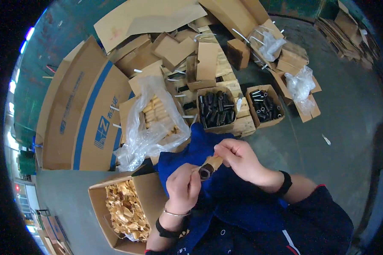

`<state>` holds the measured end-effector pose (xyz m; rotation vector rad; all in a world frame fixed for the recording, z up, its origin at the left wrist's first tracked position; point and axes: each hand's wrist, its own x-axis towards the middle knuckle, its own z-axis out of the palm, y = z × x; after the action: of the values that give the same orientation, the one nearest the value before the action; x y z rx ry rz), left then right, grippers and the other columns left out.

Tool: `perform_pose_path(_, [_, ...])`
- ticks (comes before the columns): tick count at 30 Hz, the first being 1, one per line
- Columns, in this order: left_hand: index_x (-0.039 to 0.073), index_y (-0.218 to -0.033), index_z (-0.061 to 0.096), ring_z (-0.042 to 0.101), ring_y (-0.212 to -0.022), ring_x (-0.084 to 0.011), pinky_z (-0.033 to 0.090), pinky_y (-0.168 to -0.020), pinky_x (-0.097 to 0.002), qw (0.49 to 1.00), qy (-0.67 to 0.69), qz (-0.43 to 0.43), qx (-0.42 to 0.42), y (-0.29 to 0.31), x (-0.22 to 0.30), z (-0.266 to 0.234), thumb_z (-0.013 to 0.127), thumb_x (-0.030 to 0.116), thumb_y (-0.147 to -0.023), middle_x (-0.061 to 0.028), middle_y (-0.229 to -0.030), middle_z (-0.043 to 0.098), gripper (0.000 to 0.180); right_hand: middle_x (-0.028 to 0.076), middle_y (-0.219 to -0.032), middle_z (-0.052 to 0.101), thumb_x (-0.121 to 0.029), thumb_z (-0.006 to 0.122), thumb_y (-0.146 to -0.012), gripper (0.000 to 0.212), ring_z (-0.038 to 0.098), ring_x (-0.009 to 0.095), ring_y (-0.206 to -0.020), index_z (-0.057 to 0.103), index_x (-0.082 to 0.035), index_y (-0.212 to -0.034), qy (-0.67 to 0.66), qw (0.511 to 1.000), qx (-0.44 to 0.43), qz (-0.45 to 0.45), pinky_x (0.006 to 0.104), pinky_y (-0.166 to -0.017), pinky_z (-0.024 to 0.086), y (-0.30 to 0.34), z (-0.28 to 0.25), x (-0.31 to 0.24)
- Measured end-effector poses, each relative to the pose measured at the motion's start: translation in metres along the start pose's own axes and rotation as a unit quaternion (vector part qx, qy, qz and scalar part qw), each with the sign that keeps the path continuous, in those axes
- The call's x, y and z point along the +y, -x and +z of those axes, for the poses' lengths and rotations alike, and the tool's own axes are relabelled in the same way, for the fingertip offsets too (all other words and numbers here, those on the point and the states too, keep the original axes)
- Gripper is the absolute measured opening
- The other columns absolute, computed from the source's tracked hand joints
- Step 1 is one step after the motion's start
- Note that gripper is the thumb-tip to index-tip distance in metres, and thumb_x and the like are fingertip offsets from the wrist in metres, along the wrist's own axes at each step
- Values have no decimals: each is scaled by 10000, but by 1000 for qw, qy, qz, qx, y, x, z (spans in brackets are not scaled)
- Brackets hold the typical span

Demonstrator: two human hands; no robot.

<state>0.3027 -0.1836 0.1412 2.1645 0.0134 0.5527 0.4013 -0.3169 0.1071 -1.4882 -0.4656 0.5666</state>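
A short, thick-walled dark metal tube [205, 172], its open end facing me, is held above my lap, partly wrapped in brown paper [215, 162]. My left hand [183, 187] is closed at the tube's left side, its fingertips against the near end. On the other side, my right hand [240, 159] pinches the paper at the far end. Ahead of my hands, an open carton holds paper-wrapped pieces [154, 111] under a clear plastic bag [147, 140]. Bare dark tubes [217, 108] fill a small carton beyond my hands.
A carton [151, 204] of crumpled brown paper [125, 208] stands at my left. Another carton of dark tubes [266, 104] sits right of the wooden pallet [244, 121]. Large cardboard sheets [93, 106] rise at the left. Open boxes with plastic [300, 85] lie at the far right.
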Motion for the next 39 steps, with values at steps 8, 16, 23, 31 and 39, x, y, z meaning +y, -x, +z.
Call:
perform_pose_path(8, [-35,-724,572,525,-565,-220,402,-529,-291,994,-14,-51,94,20,-13,23,392,162,-825,-128,-670,561,285,-37,-513,381,-202,510,-847,197,285,50,-419,505,-59,-711,-339,922,50,182,205,-402,235,4,-1,32])
perform_pose_path(16, [-29,-712,565,524,-598,-202,399,-549,-287,985,3,-22,174,33,-29,24,362,200,-846,-121,-693,566,334,-40,-511,385,-241,509,-843,217,319,51,-411,509,-72,-706,-257,935,152,189,198,-378,239,-11,-15,59])
perform_pose_path(23, [-25,-704,542,495,-616,-151,384,-568,-255,982,59,-75,165,32,-32,10,348,282,-867,-86,-696,555,399,-2,-625,416,-362,572,-773,369,426,125,-574,502,-50,-956,77,995,8,-55,259,-527,362,-6,-26,24])
perform_pose_path(31, [-15,-720,508,455,-602,-127,373,-566,-235,993,46,-85,62,28,-22,18,394,247,-861,-56,-672,504,319,67,-723,461,-315,646,-693,374,483,244,-658,553,-71,-961,245,913,-186,-268,334,-554,386,0,0,11])
perform_pose_path(39, [-8,-784,498,459,-664,-94,380,-587,-221,931,297,-208,47,14,-12,38,408,177,-862,-41,-740,514,220,22,-774,489,-183,606,-773,252,481,135,-698,517,-42,-961,-121,973,-166,-106,273,-606,388,6,-9,24])
